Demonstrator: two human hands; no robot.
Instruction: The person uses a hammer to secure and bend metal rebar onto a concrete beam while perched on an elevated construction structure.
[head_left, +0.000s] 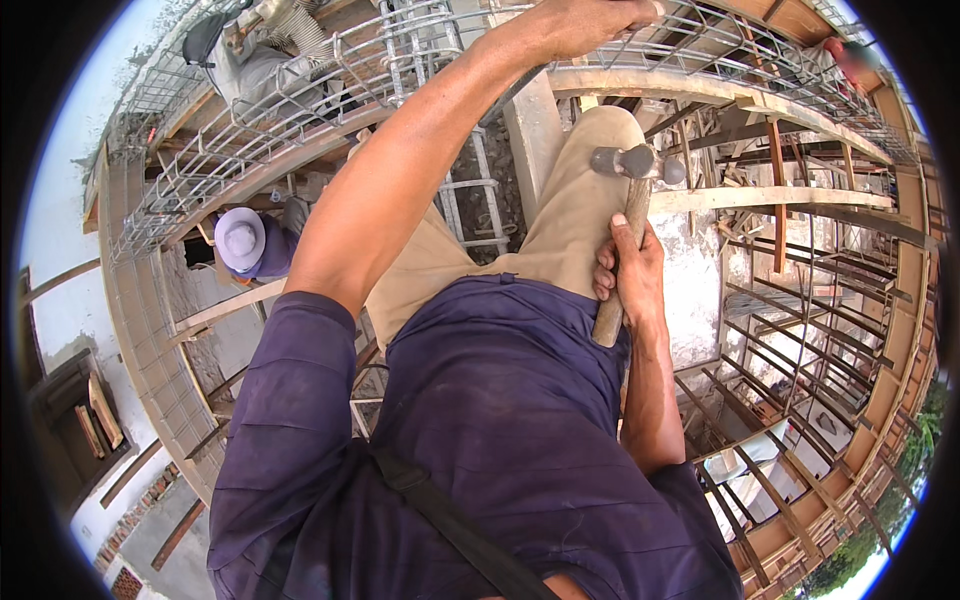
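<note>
My right hand (631, 274) is closed around the wooden handle of a hammer (637, 202), above my right thigh. The hammer's dark steel head (637, 161) points away from me, over the knee of my tan trousers (592, 157). Stretched forward across the view, my left arm ends at the top edge, where my left hand (592, 28) is over a steel rebar cage (697, 45). Its fingers are curled and partly cut off by the edge, so whether they grip a bar cannot be told. A rebar ladder (480, 187) runs between my legs.
Timber formwork beams (772, 197) and open framing drop away on the right. On the left, a person in a pale hat (240, 238) is lower down, and another person (262, 75) crouches behind the rebar. A third person (847, 60) is at the far right.
</note>
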